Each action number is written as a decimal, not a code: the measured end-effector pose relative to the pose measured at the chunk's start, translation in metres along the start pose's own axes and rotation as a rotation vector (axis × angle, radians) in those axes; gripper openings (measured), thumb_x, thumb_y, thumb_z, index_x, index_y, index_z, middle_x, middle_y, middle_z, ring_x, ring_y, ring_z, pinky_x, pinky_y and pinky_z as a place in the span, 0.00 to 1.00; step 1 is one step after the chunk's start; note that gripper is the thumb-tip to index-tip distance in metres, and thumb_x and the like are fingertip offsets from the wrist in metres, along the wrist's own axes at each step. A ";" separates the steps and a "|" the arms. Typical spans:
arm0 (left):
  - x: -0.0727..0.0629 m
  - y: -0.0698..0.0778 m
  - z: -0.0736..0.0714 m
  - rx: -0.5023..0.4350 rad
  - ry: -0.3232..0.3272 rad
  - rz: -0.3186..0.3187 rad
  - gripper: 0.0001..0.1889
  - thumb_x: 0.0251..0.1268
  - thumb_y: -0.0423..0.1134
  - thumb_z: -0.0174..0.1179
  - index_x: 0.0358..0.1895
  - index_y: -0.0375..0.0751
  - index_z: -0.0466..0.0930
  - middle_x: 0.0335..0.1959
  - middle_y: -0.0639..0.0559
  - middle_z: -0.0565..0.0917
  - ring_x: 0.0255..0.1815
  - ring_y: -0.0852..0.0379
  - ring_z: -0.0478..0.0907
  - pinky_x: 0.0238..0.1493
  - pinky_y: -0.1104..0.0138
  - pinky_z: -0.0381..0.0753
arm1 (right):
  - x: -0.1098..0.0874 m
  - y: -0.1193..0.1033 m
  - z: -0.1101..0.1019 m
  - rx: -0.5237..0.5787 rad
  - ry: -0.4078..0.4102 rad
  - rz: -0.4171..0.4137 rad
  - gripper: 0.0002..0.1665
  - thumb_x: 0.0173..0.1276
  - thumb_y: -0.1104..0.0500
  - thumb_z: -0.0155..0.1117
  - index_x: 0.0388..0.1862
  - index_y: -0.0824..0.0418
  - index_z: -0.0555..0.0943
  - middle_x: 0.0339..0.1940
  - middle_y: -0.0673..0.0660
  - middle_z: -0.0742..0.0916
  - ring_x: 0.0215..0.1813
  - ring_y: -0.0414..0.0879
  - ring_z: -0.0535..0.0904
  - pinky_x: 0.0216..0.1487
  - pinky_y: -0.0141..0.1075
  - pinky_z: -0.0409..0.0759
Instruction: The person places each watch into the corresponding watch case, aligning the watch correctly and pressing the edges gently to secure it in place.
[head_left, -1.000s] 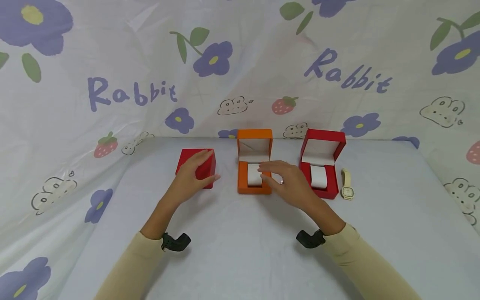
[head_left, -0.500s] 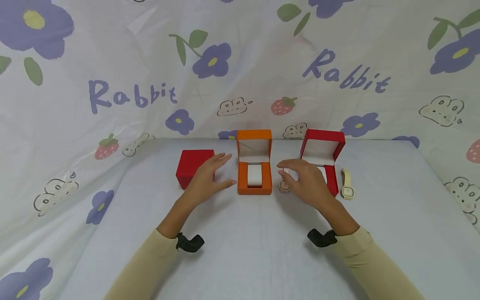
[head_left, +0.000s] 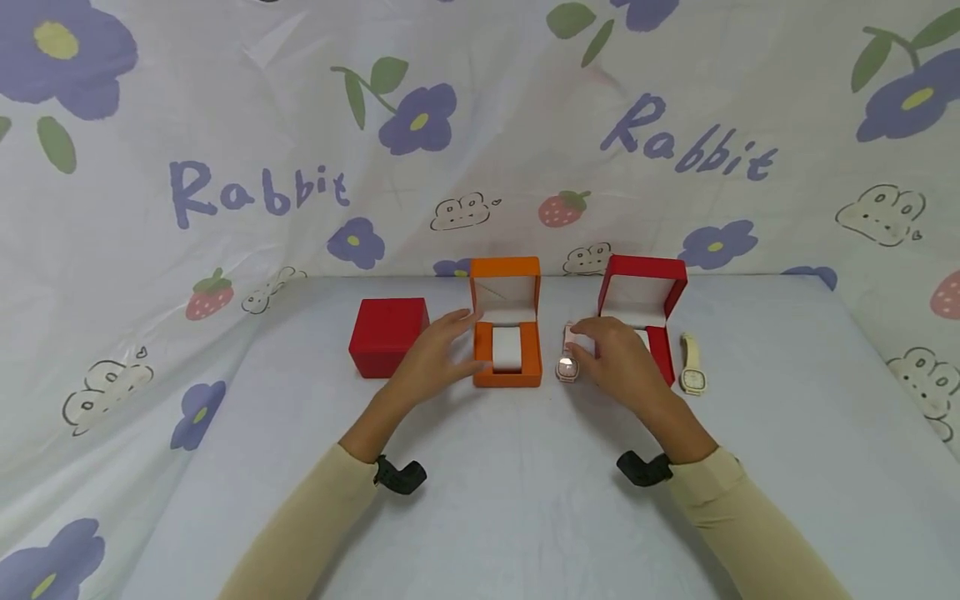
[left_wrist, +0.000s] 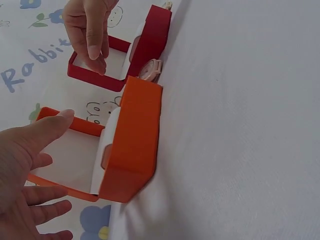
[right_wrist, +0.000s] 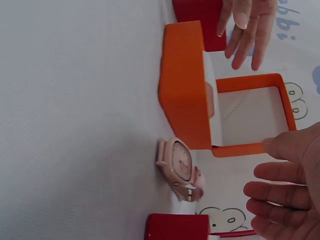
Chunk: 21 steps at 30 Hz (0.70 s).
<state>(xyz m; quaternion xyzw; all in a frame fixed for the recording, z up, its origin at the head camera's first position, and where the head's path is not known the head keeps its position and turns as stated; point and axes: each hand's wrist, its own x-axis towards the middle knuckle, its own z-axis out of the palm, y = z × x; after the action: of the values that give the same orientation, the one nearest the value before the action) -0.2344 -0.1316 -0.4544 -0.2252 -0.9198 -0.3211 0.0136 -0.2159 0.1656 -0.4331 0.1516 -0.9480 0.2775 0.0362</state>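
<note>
An orange watch box stands with its lid raised, a white cushion in its base. Beside its left edge hovers my left hand, fingers spread and holding nothing; whether a fingertip touches the box I cannot tell. A pale pink watch lies on the cloth between the orange box and an open red watch box. My right hand is over this watch with relaxed fingers and nothing in its grasp. In the head view, this hand covers part of the red box's base.
At the left sits a closed red box. A cream-strapped watch lies right of the open red box. The white cloth covers the table, and a printed curtain rises behind it.
My left hand has moved right from the closed red box to the orange box. My right hand has moved right, away from the orange box, and more of the pink watch shows.
</note>
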 end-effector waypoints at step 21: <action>0.024 -0.009 0.021 0.126 -0.061 -0.001 0.39 0.60 0.52 0.74 0.74 0.45 0.71 0.69 0.46 0.74 0.69 0.49 0.70 0.68 0.57 0.75 | 0.013 0.007 0.027 -0.295 -0.067 0.012 0.22 0.66 0.51 0.74 0.39 0.73 0.87 0.61 0.71 0.81 0.65 0.63 0.76 0.58 0.53 0.82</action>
<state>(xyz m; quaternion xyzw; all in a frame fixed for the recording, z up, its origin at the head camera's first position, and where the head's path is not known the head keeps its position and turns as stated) -0.2570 -0.1157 -0.4721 -0.2329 -0.9383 -0.2555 -0.0006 -0.2302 0.1530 -0.4576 0.1480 -0.9801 0.1300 0.0246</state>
